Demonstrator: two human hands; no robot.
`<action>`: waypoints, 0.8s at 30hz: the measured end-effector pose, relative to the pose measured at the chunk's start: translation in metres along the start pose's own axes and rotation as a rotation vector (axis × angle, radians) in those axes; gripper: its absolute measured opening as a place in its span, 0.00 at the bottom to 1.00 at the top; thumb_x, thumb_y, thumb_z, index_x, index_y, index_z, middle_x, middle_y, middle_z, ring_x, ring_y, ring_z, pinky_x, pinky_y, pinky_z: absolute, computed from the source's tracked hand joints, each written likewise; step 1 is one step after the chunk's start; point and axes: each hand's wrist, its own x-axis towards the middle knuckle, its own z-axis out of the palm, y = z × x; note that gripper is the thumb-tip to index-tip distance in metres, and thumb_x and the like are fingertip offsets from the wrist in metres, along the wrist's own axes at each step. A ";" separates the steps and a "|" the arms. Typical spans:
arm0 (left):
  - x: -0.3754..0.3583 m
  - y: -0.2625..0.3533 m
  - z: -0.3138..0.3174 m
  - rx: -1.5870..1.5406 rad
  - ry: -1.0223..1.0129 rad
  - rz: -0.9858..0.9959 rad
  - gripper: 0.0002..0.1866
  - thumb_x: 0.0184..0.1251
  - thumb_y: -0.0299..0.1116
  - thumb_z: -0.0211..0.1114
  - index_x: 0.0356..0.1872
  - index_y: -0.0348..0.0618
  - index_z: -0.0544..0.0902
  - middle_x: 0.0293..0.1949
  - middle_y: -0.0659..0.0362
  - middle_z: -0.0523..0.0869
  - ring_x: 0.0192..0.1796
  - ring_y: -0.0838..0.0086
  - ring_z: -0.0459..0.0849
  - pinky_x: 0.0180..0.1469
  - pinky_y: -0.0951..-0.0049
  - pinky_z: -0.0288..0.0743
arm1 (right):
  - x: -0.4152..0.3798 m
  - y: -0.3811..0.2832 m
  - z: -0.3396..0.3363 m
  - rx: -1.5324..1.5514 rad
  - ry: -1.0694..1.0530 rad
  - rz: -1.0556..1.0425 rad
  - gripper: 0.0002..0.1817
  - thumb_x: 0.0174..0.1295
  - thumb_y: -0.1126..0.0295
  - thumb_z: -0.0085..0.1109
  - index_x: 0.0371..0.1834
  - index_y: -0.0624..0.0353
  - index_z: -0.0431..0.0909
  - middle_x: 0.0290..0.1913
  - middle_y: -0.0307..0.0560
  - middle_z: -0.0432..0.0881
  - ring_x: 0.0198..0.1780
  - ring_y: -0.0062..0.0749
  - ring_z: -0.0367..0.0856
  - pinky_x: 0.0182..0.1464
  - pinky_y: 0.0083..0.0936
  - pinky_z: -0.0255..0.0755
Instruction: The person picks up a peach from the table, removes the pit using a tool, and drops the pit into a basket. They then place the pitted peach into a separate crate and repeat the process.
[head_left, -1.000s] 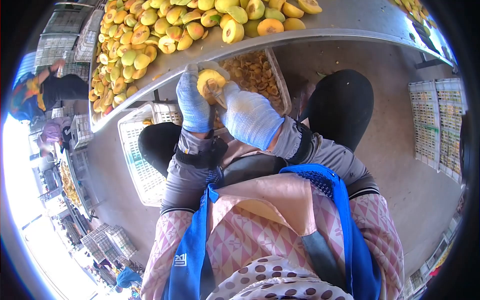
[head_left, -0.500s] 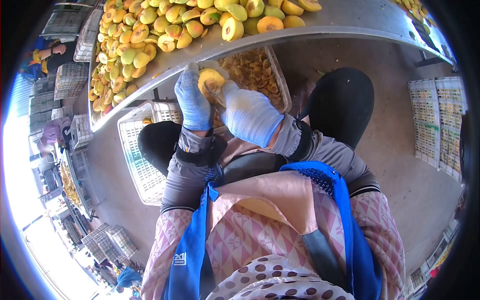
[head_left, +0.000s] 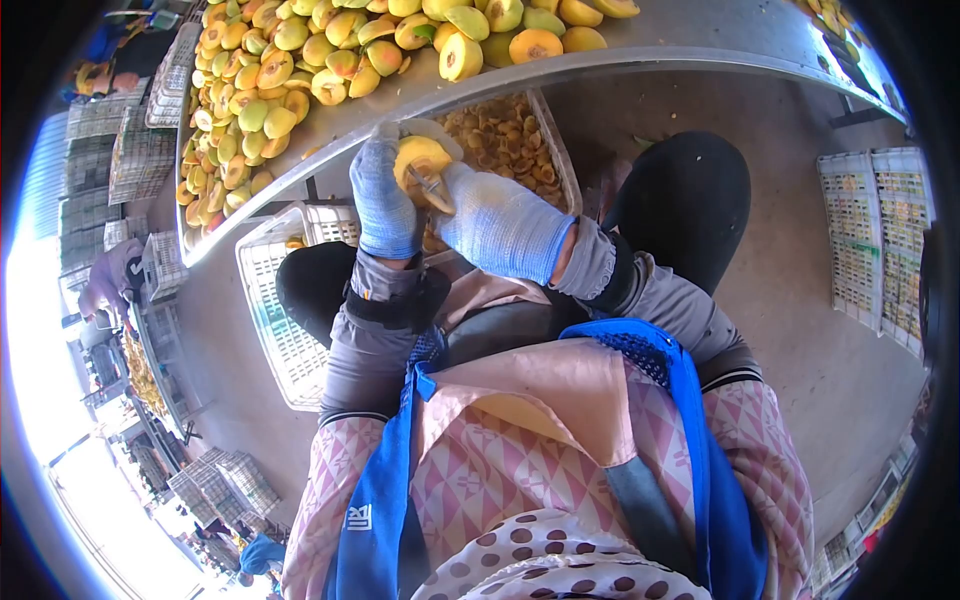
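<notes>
My left hand (head_left: 385, 200), in a blue-white knit glove, is closed around a yellow peach half (head_left: 420, 160) with its cut side facing me. My right hand (head_left: 500, 220), gloved the same way, grips a small metal pitting knife (head_left: 430, 187). Its blade touches the cut face of the peach half; the handle is hidden in the glove. Both hands are held together above my lap, just below the table's front edge. Beneath and behind them stands a crate (head_left: 560, 150) full of brownish-orange fruit scraps.
Many peach halves (head_left: 330, 50) are heaped on the metal table (head_left: 680, 35) ahead. A white plastic crate (head_left: 285, 330) stands by my left knee. Stacked crates (head_left: 875, 245) are at the right, and more crates (head_left: 130, 150) and people (head_left: 110, 275) are at the left.
The right hand has turned slightly, and more of the metal blade shows against the peach half. The left hand keeps its hold in nearly the same place.
</notes>
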 end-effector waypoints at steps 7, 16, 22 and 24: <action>-0.003 0.006 -0.010 0.065 -0.113 -0.080 0.20 0.76 0.41 0.52 0.43 0.32 0.84 0.37 0.55 0.88 0.39 0.75 0.85 0.44 0.74 0.79 | -0.001 -0.001 -0.011 -0.022 -0.122 0.038 0.16 0.61 0.66 0.61 0.44 0.68 0.78 0.33 0.65 0.83 0.39 0.59 0.84 0.43 0.44 0.78; -0.008 0.019 -0.011 0.375 -0.165 0.018 0.25 0.76 0.46 0.48 0.34 0.32 0.83 0.35 0.51 0.87 0.36 0.70 0.85 0.42 0.70 0.79 | 0.000 -0.001 -0.003 0.199 -0.156 -0.014 0.16 0.62 0.68 0.59 0.50 0.66 0.76 0.36 0.65 0.82 0.36 0.58 0.84 0.38 0.44 0.79; -0.009 0.026 0.008 0.199 -0.026 -0.015 0.22 0.77 0.46 0.55 0.44 0.32 0.85 0.36 0.55 0.88 0.37 0.75 0.85 0.40 0.76 0.79 | 0.005 0.008 0.005 -0.442 -0.170 -0.448 0.11 0.64 0.70 0.55 0.45 0.64 0.79 0.38 0.60 0.80 0.38 0.55 0.83 0.40 0.43 0.79; -0.021 0.038 0.025 0.041 0.113 -0.051 0.22 0.77 0.46 0.56 0.44 0.33 0.85 0.35 0.55 0.88 0.35 0.75 0.86 0.39 0.76 0.80 | 0.006 0.003 0.011 -0.183 -0.090 -0.330 0.11 0.63 0.71 0.56 0.45 0.65 0.79 0.38 0.60 0.80 0.38 0.55 0.83 0.41 0.42 0.79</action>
